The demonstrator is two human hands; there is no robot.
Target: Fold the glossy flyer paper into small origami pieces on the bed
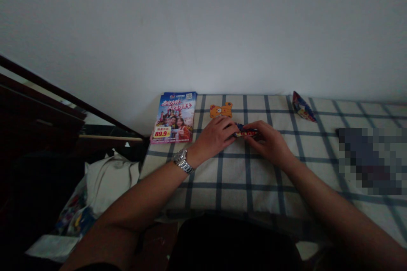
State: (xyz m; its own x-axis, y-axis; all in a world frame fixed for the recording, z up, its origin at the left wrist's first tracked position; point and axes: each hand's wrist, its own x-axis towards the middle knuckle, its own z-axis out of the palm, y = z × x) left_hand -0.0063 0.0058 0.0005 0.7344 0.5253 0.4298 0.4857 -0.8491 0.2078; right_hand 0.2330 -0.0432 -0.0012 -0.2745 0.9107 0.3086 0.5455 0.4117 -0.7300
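Hands meet at the middle of a checked tablecloth (222, 178): the left hand (216, 137), with a metal wristwatch (182, 161) on its wrist, and the right hand (270, 142) both close their fingertips on a small folded paper piece (245, 132), dark blue with red and white print; the left takes its nine o'clock end, the right its three o'clock end; the piece lies flat on the cloth between them, largely hidden under fingers; neither hand is spread, the fingers curled narrow and bearing down.

The piece looks light, thin and glossy, probably stiff along its creases yet quick to crumple or spring open; a pinch at the folded edges seems the surest hold, since the slick print may slide on the cloth.

At twelve o'clock from the left hand, just beyond its knuckles, an orange bear-shaped cutout (221, 110) lies flat; at ten o'clock a stack of colourful flyers (174, 116) sits at the table's corner against the white wall (203, 29); at two o'clock from the right hand, well apart, a second folded paper shape (303, 108) stands tilted near the wall; at four o'clock a blurred-out patch (372, 161) hides part of the cloth.

Off the table at eight o'clock, a pale bag (108, 178) slumps in shadow.
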